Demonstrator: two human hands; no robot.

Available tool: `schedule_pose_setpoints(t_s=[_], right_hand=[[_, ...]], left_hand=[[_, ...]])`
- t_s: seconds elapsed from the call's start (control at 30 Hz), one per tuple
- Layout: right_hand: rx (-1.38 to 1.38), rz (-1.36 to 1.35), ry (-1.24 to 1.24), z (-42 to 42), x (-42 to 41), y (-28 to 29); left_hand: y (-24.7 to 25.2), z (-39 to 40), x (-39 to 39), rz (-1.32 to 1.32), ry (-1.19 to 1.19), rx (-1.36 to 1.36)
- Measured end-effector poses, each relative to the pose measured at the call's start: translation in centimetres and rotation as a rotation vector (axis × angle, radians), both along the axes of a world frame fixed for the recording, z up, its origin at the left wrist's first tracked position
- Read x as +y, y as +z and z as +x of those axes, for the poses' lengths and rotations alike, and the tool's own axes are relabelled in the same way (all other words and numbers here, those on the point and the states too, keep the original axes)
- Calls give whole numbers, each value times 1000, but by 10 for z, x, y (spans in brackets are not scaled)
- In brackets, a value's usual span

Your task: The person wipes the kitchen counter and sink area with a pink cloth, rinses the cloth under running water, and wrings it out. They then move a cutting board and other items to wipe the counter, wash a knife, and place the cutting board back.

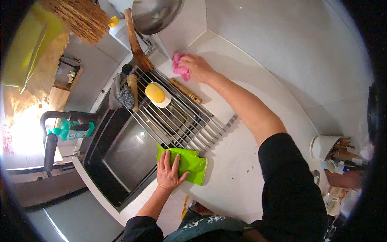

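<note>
At the back of the white countertop point(229, 163), my right hand point(198, 67) is bunched over a crumpled pink cloth point(180, 72), close to the wall corner. My left hand point(170, 172) lies flat with spread fingers on a folded bright green cloth or plastic piece point(195, 166) by the sink's front edge. Between the hands, a metal-rod roll-up drying rack point(184, 133) spans part of the dark sink point(130, 151). On the rack sits a yellow soap bar point(155, 93) in a white dish point(164, 101). A bamboo piece point(186, 90) lies along the rack's far side.
A grey cloth point(115, 93) and a brush point(132, 90) sit at the rack's left end. A wooden handle point(136, 45) leans there beside a white bottle point(121, 31). A black faucet point(75, 116) and green bottle point(77, 130) stand left. Small crumbs point(248, 171) dot the counter.
</note>
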State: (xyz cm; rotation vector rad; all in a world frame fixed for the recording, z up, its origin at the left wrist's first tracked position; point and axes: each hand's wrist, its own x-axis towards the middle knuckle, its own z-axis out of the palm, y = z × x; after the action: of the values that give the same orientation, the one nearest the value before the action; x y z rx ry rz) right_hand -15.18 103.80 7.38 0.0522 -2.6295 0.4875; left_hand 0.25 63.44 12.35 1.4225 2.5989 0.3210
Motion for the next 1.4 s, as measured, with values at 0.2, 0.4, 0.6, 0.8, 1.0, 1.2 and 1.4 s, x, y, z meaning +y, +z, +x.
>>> schedule_pose_setpoints(t_s=[0.2, 0.4, 0.6, 0.8, 1.0, 1.2, 1.4], right_hand=[[-130, 153, 209, 67, 2, 42], [-13, 96, 33, 36, -7, 36], [-152, 144, 21, 4, -39, 29], [-169, 173, -86, 21, -4, 26], [-144, 101, -129, -1, -30, 19], [-47, 79, 100, 6, 7, 9], [-266, 113, -184, 73, 65, 17]], left_hand=[[2, 4, -6, -5, 24, 7], [1, 1, 0, 9, -9, 3], [-1, 3, -5, 9, 17, -5], [-2, 2, -4, 35, 0, -21], [2, 0, -2, 23, 7, -8], [3, 1, -3, 29, 27, -10], [-3, 1, -4, 38, 25, -7]])
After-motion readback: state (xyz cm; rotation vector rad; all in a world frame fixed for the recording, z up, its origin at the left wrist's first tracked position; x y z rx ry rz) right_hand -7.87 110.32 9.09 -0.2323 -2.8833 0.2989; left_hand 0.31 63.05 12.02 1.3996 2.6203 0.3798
